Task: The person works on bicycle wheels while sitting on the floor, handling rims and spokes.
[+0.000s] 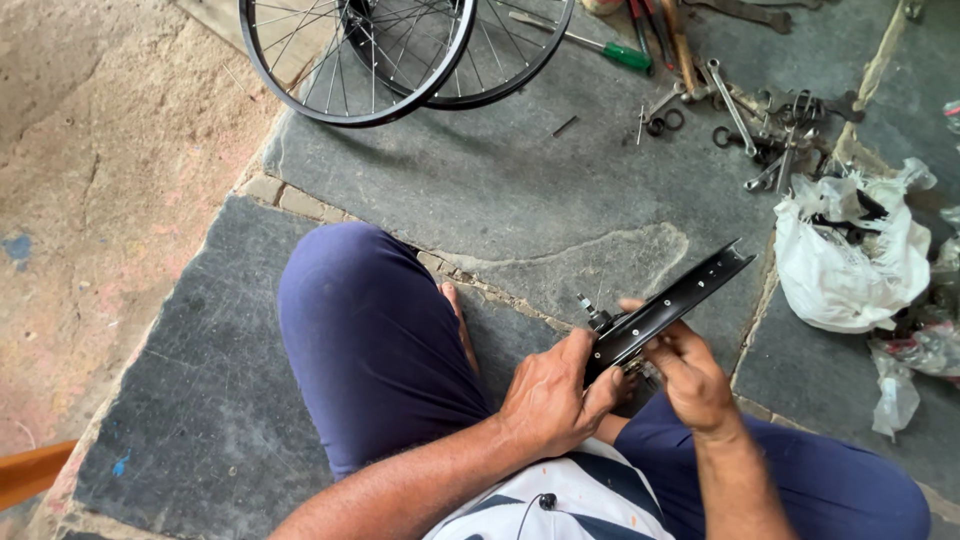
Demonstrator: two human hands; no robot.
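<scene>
2 hands are closed on a black rim [668, 308]: left hand [553, 392] clamped near its end, right hand [690, 375] pinching underneath. Small fittings could be dropped if tilted.

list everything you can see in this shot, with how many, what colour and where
black metal wheel rim: one, black, held in both hands, centre right
spoked bicycle wheels: two, black rims, top, overlapping on the stone floor
green-handled screwdriver: one, top centre
steel spanners and rings: several, grey, top right
white plastic bag: one, crumpled, right
blue trousers: knees bent, centre
left hand: grips the rim's near end
right hand: fingers on the rim
</scene>
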